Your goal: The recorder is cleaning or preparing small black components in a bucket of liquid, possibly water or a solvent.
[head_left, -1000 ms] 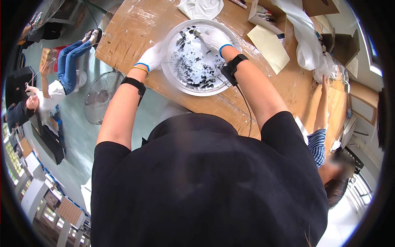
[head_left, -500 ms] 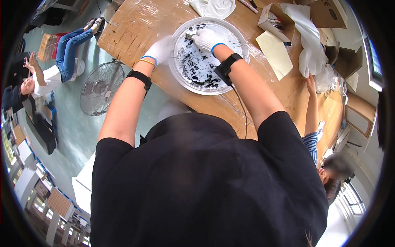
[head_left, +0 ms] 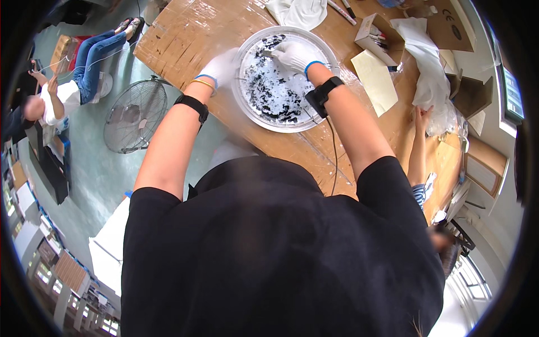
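Note:
A round, shallow, pale tray (head_left: pixel 247 115) sits on the wooden table. Black flakes and strips (head_left: pixel 283 115) are scattered over its whitish inside. My right hand (head_left: pixel 292 56), in a white glove with a blue cuff, reaches over the tray. Its fingers are closed on a small grey piece (head_left: pixel 266 54) whose kind I cannot make out; its tip is down among the flakes. My left hand (head_left: pixel 223 68), gloved the same way, is at the tray's left rim. Glare and blur hide its fingers, so its grip on the rim is unclear. Both wrists wear black bands.
A thin cable (head_left: pixel 333 151) hangs from my right wristband. Right of the tray lie a cream paper sheet (head_left: pixel 375 83), an open box of markers (head_left: pixel 379 39) and white wrapping (head_left: pixel 421 62), where another person's hand (head_left: pixel 422 115) works. A floor fan (head_left: pixel 135 115) stands left, near a seated person.
My right hand has moved slightly right and nearer within the tray, with the grey piece. My left hand stays at the rim. The other person's hand has come down along the wrapping.

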The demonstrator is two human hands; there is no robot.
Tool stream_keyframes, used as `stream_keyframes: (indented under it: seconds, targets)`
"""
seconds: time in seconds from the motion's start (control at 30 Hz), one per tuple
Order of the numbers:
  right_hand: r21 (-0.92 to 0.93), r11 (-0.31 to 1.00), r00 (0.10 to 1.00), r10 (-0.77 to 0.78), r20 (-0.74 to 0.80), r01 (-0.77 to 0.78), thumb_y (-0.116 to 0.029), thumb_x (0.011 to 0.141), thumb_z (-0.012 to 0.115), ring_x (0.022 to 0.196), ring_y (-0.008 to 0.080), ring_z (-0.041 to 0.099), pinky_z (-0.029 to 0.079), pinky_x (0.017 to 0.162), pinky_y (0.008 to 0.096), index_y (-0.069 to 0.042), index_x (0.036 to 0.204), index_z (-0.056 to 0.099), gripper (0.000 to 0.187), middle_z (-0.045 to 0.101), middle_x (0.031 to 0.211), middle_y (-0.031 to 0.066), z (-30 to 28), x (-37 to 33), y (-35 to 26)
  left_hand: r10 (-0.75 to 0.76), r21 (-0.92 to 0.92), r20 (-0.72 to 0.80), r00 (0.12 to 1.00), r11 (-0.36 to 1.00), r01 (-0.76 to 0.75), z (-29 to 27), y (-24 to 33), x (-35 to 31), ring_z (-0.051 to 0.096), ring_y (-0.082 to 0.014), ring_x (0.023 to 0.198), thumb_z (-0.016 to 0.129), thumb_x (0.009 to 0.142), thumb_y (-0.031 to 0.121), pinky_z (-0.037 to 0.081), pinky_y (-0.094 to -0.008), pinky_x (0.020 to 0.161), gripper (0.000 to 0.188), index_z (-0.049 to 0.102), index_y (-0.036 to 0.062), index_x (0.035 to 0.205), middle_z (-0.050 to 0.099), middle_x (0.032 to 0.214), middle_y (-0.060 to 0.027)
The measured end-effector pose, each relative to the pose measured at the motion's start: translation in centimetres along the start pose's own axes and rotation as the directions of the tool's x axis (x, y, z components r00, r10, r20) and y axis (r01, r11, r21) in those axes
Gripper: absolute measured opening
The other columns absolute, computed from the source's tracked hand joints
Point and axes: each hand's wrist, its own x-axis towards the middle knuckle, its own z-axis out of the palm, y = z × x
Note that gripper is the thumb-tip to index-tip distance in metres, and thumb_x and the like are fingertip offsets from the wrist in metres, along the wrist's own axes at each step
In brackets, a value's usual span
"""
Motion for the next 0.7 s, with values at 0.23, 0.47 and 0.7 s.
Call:
stream_keyframes:
  seconds: [0.23, 0.47, 0.7]
  targets:
    - [-0.050, 0.997, 0.994, -0.061, 0.085, 0.065, -0.034, 0.091, 0.053, 0.092, 0.0332, 0.062, 0.046, 0.084, 0.0403, -0.005, 0.106, 0.066, 0.035, 0.066, 0.098, 0.0189, -0.9, 0.2, -0.3, -0.046, -0.009, 0.006, 0.999, 0.999, 0.046, 0.2, -0.9, 0.5, 0.054, -0.0278, 0.118, 0.048, 0.096, 0.026, 0.041, -0.0336, 0.099, 0.042, 0.047, 0.0060, 0.133, 0.058, 0.126, -0.0172]
    - [0.016, 1.000, 0.999, -0.020, 0.028, 0.020, -0.034, 0.090, 0.053, 0.089, 0.0316, 0.063, 0.047, 0.082, 0.0383, -0.005, 0.106, 0.067, 0.036, 0.068, 0.095, 0.0174, -1.6, 1.2, 1.1, 0.091, -0.076, -0.074, 0.993, 0.992, -0.096, 0.6, -1.1, 0.8, 0.055, -0.0380, 0.108, 0.044, 0.096, 0.031, 0.044, -0.0381, 0.092, 0.038, 0.053, 0.0070, 0.124, 0.060, 0.117, -0.0207]
    - [0.021, 0.998, 0.998, -0.065, 0.027, 0.065, -0.033, 0.091, 0.052, 0.089, 0.0311, 0.063, 0.047, 0.081, 0.0383, -0.006, 0.101, 0.067, 0.033, 0.067, 0.093, 0.0159, -1.3, 0.9, 1.5, 0.037, -0.082, -0.017, 0.999, 0.996, -0.038, 0.2, -1.0, 0.4, 0.055, -0.0317, 0.113, 0.047, 0.096, 0.027, 0.043, -0.0357, 0.095, 0.038, 0.050, 0.0063, 0.128, 0.059, 0.122, -0.0186]
